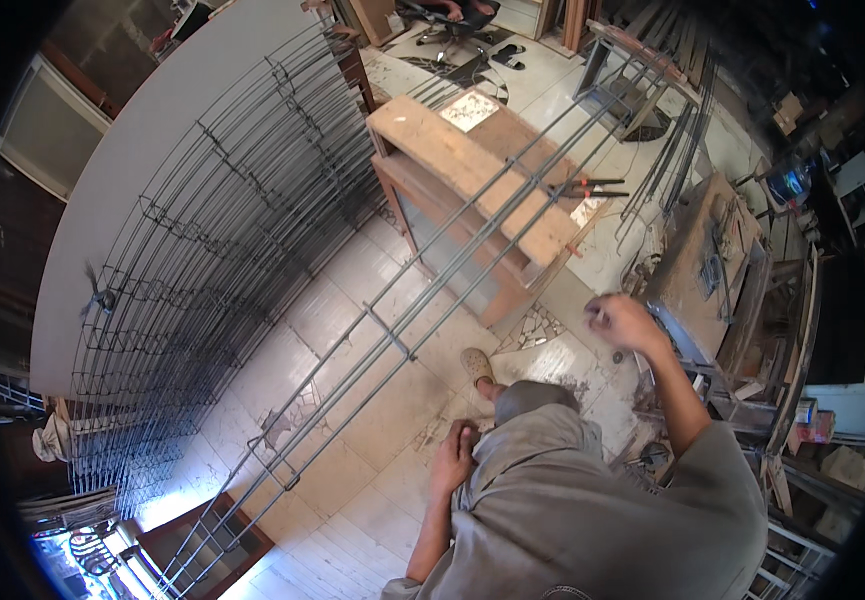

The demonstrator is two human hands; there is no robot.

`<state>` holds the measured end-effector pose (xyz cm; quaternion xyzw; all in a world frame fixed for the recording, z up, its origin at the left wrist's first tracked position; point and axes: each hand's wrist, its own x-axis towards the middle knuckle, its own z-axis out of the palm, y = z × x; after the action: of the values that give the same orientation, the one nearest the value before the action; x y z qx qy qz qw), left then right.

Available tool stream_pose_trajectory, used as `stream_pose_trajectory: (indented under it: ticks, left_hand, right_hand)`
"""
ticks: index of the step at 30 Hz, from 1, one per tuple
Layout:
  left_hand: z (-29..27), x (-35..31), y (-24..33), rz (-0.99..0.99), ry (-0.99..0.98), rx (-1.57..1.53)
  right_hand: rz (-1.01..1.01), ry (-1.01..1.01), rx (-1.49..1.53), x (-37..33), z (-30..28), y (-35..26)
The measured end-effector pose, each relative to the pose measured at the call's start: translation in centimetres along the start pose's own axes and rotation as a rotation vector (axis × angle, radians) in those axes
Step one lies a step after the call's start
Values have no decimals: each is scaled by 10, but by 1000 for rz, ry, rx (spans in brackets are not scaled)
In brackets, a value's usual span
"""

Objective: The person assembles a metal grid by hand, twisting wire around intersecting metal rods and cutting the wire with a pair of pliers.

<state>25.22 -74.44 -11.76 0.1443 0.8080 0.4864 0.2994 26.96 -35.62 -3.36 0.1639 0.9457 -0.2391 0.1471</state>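
My left hand [454, 458] is by my thigh with its fingers curled closed. Whether anything is inside that grip is hidden. Out to the right, my right hand [621, 322] is raised above the floor near the low workbench, fingers bent together and slightly blurred; I cannot make out what they hold. A long steel rod frame [383, 340] with cross ties slants in front of me, apart from both hands. Its upper part rests across a wooden stand [473, 165]. Pincers [593, 189] with dark handles lie at the stand's right end, beside the rods.
Many similar wire frames [243, 200] lean stacked against a pale panel [83, 260] on the left. A cluttered low workbench [703, 260] stands right, with loose rods [688, 130] beyond it. Another person's hand [456, 10] shows at the far top, above a chair.
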Motion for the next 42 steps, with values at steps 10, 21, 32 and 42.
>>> stream_pose_trajectory:
  ticks: [10, 21, 32, 42]
  left_hand:
    - [-15, -65, -185, -504, 139, 6]
    - [21, -100, -195, -601, 388, -74]
    - [23, -113, -205, -863, 543, 39]
    - [33, -284, -305, -618, 809, -244]
  right_hand:
    - [99, 480, -748, 228, 2, 204]
    - [159, 47, -368, 223, -68, 147]
    - [579, 523, 239, 48, 126, 259]
    - [1158, -408, 1094, -60, 341, 73]
